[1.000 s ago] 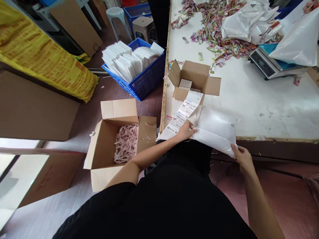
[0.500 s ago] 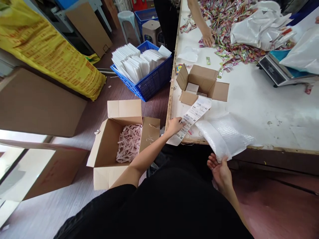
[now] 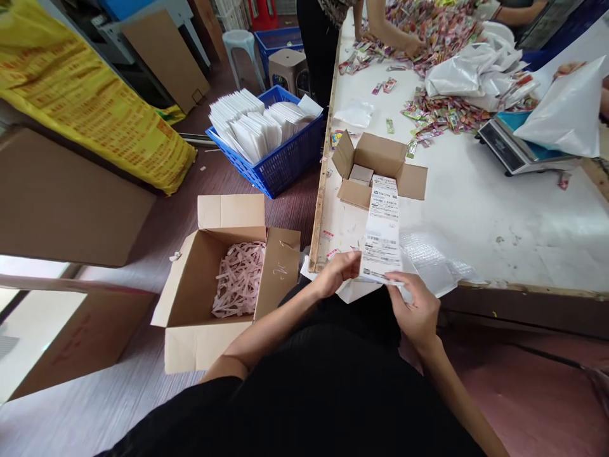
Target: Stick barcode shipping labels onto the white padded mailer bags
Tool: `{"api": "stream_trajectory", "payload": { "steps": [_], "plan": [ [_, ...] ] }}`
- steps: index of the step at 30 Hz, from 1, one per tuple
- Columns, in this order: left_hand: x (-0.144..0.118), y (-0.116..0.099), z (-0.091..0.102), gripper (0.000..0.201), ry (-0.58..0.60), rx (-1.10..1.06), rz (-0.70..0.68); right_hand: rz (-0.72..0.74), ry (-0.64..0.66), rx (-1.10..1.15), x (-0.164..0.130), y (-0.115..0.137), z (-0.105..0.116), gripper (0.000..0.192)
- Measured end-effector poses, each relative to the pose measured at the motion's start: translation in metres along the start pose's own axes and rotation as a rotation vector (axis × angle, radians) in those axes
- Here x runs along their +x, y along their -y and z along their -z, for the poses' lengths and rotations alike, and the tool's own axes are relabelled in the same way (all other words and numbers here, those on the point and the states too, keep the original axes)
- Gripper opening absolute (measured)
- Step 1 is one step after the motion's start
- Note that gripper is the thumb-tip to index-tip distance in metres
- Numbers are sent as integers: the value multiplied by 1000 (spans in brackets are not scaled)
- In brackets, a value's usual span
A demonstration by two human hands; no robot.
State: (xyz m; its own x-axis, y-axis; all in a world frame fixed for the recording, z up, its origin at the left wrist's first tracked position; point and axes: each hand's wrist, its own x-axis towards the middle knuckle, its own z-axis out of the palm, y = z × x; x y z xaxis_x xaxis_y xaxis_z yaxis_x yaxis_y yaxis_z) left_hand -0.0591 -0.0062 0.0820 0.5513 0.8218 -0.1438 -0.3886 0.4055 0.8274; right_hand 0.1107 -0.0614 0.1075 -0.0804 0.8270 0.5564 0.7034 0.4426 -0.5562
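Note:
A strip of printed shipping labels (image 3: 383, 222) stretches from the table edge up to the small open carton (image 3: 380, 152), which has a white box (image 3: 361, 174) inside. My left hand (image 3: 337, 273) pinches the strip's lower left edge. At its lower right corner my right hand (image 3: 415, 308) is closed on the same strip, thumb and fingers together. The clear bubble-wrap bag (image 3: 431, 257) lies on the table edge, partly behind the strip and my right hand.
On the floor at left stands an open carton (image 3: 183, 285) with pink paper strips (image 3: 240, 279). A blue basket (image 3: 285, 168) holds white envelopes (image 3: 254, 127). A scale (image 3: 523, 149) bears a white bag (image 3: 564, 117). Co-workers' hands reach over piled small packets (image 3: 438, 35).
My right hand has let go of the bubble-wrap bag and moved left onto the label strip. The strip now hangs straighter toward me. A co-worker's hand has shifted farther over the packets.

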Motion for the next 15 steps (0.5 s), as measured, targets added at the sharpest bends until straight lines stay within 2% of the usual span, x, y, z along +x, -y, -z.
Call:
{"api": "stream_trajectory", "payload": {
  "steps": [3, 4, 6, 7, 9, 11, 12, 13, 15],
  "plan": [
    [19, 4, 3, 36, -75, -257, 215, 69, 89, -11, -6, 5, 0, 17],
    [26, 7, 5, 30, -142, -311, 228, 67, 98, -24, -6, 8, 6, 13],
    [40, 11, 12, 20, -358, -391, 170, 16, 102, 7, 1, 15, 26, 9],
    [46, 13, 18, 17, -488, -416, 124, -17, 58, 67, 8, 17, 41, 8],
    [56, 15, 31, 17, -729, -436, 46, -49, -163, 250, 26, 13, 71, 4],
    [60, 17, 44, 17, -846, -437, 26, -47, -437, 357, 46, -6, 90, 13],
    [60, 18, 49, 16, -852, -436, 28, -74, -477, 338, 55, -21, 92, 19],
    [59, 19, 52, 15, -829, -431, 40, -111, -438, 273, 62, -39, 88, 25],
    [55, 23, 54, 13, -752, -407, 88, -315, 11, 55, 67, -79, 65, 29]
  ]
}}
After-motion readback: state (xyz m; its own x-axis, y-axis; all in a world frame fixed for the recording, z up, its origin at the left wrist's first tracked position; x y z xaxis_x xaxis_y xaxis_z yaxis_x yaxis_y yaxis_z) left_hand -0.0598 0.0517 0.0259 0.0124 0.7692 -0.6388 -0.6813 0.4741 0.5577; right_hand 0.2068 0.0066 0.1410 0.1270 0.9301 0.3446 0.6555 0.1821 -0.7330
